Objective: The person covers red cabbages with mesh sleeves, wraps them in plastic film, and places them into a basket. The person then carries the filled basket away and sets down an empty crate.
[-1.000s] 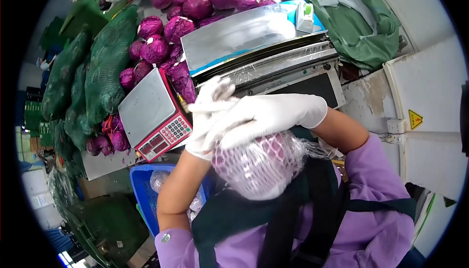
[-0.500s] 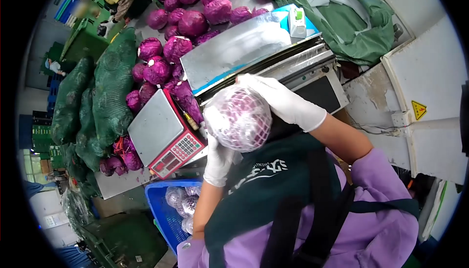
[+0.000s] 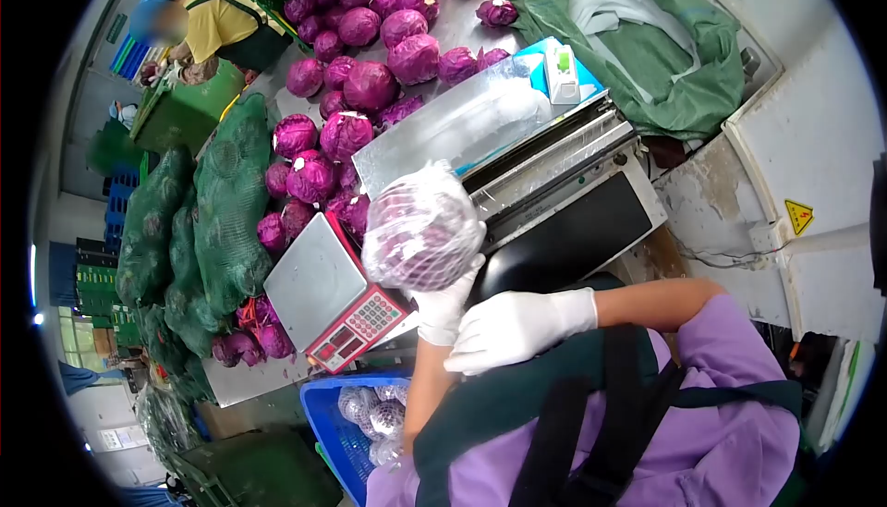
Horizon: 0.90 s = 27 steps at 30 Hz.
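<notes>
A red cabbage wrapped in clear film and netting (image 3: 422, 230) rests on my left hand (image 3: 445, 308), whose gloved fingers hold it from below. My right hand (image 3: 513, 327), also in a white glove, is curled just below and to the right of it, against my apron; whatever its fingers may hold is hidden. Left of the cabbage stands a digital scale (image 3: 319, 280) with a red keypad side. Behind it is the film-wrapping machine (image 3: 554, 202) with its metal plate (image 3: 453, 123).
Loose red cabbages (image 3: 370, 86) cover the table at the back. Green net sacks (image 3: 231, 211) lie at the left. A blue basket (image 3: 323, 415) holds wrapped cabbages. A green sheet (image 3: 637, 105) lies at the back right. Another person (image 3: 222, 22) bends over a green bin (image 3: 189, 105).
My right hand has come off the wrapped cabbage and moved down towards my apron. My left hand is now beneath the cabbage. The view has shifted, and the other person's posture differs.
</notes>
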Available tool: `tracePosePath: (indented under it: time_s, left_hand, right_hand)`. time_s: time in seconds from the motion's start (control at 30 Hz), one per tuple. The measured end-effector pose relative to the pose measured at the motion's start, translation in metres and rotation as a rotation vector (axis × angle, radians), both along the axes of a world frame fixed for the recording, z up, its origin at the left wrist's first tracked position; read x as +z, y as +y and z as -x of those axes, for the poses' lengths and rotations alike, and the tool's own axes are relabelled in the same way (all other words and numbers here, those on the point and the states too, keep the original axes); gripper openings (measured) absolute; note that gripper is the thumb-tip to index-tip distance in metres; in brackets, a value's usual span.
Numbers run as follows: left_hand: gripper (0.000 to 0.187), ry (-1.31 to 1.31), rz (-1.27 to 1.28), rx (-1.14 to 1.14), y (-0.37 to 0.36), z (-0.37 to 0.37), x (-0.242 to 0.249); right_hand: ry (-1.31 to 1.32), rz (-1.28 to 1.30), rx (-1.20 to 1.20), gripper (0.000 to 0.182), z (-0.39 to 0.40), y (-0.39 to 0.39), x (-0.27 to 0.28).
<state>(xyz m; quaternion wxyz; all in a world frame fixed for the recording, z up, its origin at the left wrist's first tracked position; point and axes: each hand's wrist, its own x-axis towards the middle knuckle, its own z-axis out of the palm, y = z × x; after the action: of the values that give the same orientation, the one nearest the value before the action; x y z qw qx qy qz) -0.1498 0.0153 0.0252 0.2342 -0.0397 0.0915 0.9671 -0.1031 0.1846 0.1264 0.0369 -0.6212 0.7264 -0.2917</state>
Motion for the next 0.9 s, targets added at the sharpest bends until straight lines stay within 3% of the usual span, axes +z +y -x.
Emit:
tracePosePath:
  time_s: [0.07, 0.1, 0.13, 0.17, 0.2, 0.23, 0.3, 0.33, 0.4, 0.43, 0.5, 0.6, 0.63, 0.7, 0.77, 0.83, 0.87, 0.9]
  left_hand:
    - [0.053, 0.007, -0.105, -0.075, 0.007, 0.015, 0.024]
    - [0.054, 0.01, -0.033, -0.062, -0.001, 0.021, -0.004]
    - [0.054, 0.011, -0.032, -0.062, 0.002, 0.022, 0.001]
    - [0.054, -0.039, -0.02, -0.013, 0.007, 0.021, 0.011]
    - [0.055, -0.088, -0.008, 0.034, 0.012, 0.022, 0.023]
    - [0.057, 0.017, -0.252, -0.108, 0.021, 0.025, 0.037]
    - [0.062, 0.014, 0.021, -0.075, 0.032, 0.023, 0.046]
    - [0.069, 0.058, 0.349, -0.074, 0.037, 0.026, 0.067]
    - [0.072, 0.104, 0.398, -0.178, 0.029, 0.041, 0.072]
    - [0.079, 0.078, 0.327, -0.052, 0.037, 0.046, 0.087]
    - [0.095, 0.038, 0.263, 0.088, 0.05, 0.046, 0.094]
    - [0.098, 0.069, 0.306, 0.152, 0.068, 0.036, 0.073]
    - [0.093, 0.079, 0.275, 0.153, 0.071, 0.037, 0.069]
    - [0.091, 0.056, 0.214, 0.085, 0.073, 0.043, 0.074]
    - [0.088, 0.052, 0.259, 0.123, 0.071, 0.055, 0.069]
    - [0.085, 0.06, 0.267, 0.081, 0.076, 0.069, 0.077]
    - [0.083, 0.09, 0.272, 0.076, 0.08, 0.079, 0.079]
    - [0.081, 0.12, 0.277, 0.07, 0.086, 0.091, 0.08]
  right_hand:
    - [0.185, 0.7, -0.34, 0.021, 0.016, 0.019, 0.016]
    - [0.318, 0.646, -0.465, 0.023, 0.032, 0.03, 0.015]
    - [0.174, 0.57, -0.646, 0.037, 0.044, 0.043, 0.036]
    - [0.015, 0.693, -0.735, 0.062, 0.058, 0.05, 0.038]
    - [-0.082, 0.646, -0.754, 0.079, 0.073, 0.053, 0.038]
    - [-0.176, 0.601, -0.773, 0.097, 0.084, 0.052, 0.035]
    - [-0.962, 0.612, -0.474, 0.117, 0.093, 0.045, 0.015]
    - [-1.04, 0.585, -0.522, 0.125, 0.094, 0.046, 0.019]
    - [-1.016, 0.722, -0.567, 0.121, 0.101, 0.05, -0.006]
    - [-1.0, 0.849, -0.602, 0.117, 0.101, 0.054, -0.017]
    - [-0.774, 0.655, -0.849, 0.117, 0.095, 0.058, -0.008]
    - [-0.875, 0.645, -0.782, 0.114, 0.102, 0.067, -0.017]
    - [-0.862, 0.623, -0.749, 0.096, 0.108, 0.076, -0.02]
    - [-0.601, 0.661, -0.939, 0.067, 0.126, 0.108, -0.017]
    - [-0.576, 0.838, -1.343, 0.042, 0.156, 0.147, -0.026]
    - [-0.286, 0.726, -1.675, 0.038, 0.192, 0.195, -0.065]
    - [-0.279, 0.728, -1.679, 0.038, 0.203, 0.207, -0.077]
    - [-0.496, 0.617, -1.697, 0.038, 0.212, 0.216, -0.085]
